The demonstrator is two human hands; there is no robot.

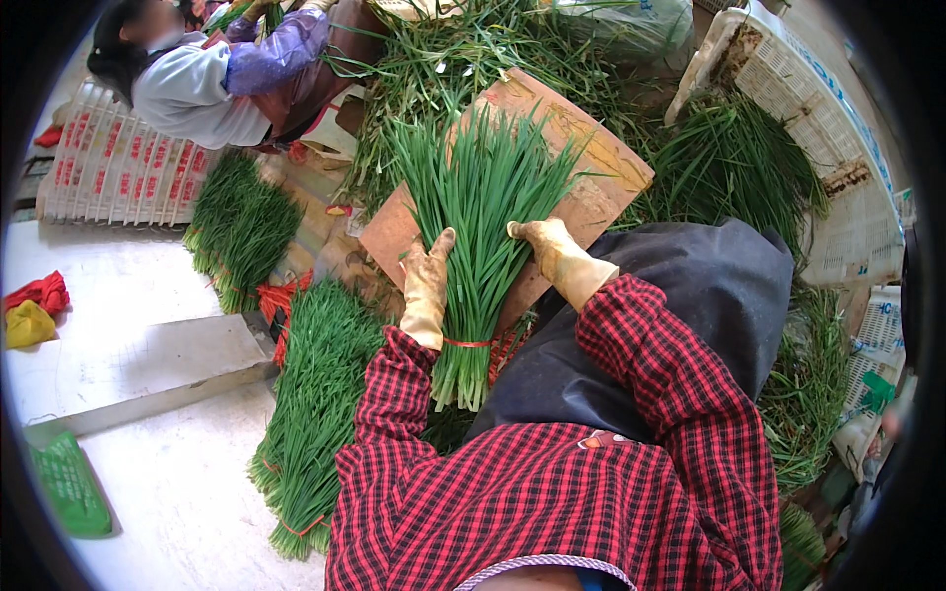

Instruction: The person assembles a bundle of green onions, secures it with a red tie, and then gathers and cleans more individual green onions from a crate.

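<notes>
Already banded, the green bundle is laid on the board, stems overhanging, cupped between left hand and right hand; fingers part-curled, full closure can't be told. Tied bunches are set off its left corner; loose greens past the far one seem unbanded.

Stacked pale crates, bright white surface

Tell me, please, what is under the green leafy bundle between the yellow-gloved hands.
Beneath the bundle, a flat brown wooden board shows on both sides. The board's middle is covered by the bundle and cannot be seen.
</notes>
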